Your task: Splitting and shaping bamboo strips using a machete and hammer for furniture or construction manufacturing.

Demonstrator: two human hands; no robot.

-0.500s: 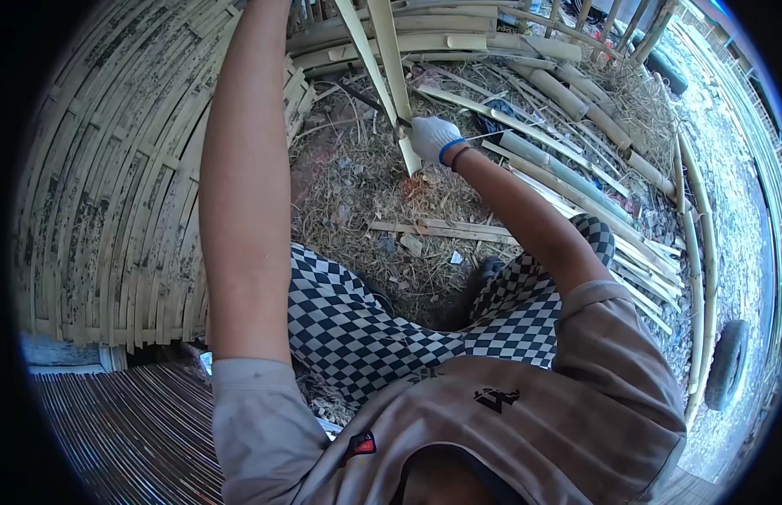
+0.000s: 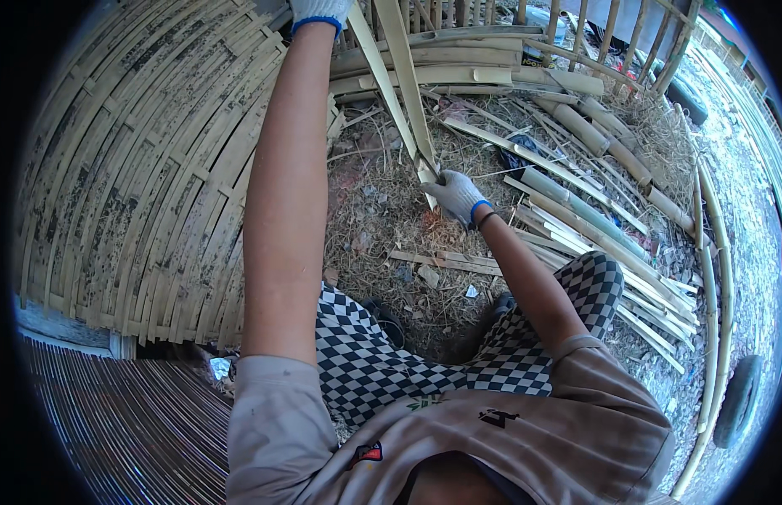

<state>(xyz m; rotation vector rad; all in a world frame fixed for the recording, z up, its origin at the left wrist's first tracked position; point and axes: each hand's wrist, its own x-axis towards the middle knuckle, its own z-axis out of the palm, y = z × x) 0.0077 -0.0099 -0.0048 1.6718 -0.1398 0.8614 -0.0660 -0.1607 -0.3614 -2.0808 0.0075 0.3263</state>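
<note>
Right hand [image 2: 456, 198] curled at the split bamboo [image 2: 405, 77], its hold unclear; left hand [image 2: 318, 9], grip unseen: I judge splitting underway, calling for steady parting.

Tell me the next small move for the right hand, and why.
I'd likely ease the right gloved hand slightly downward, toward the lower end of the two pale bamboo strips: they spread apart higher up but come together beside that hand, with a short length below. Exactly what that hand grips is unclear.
</note>
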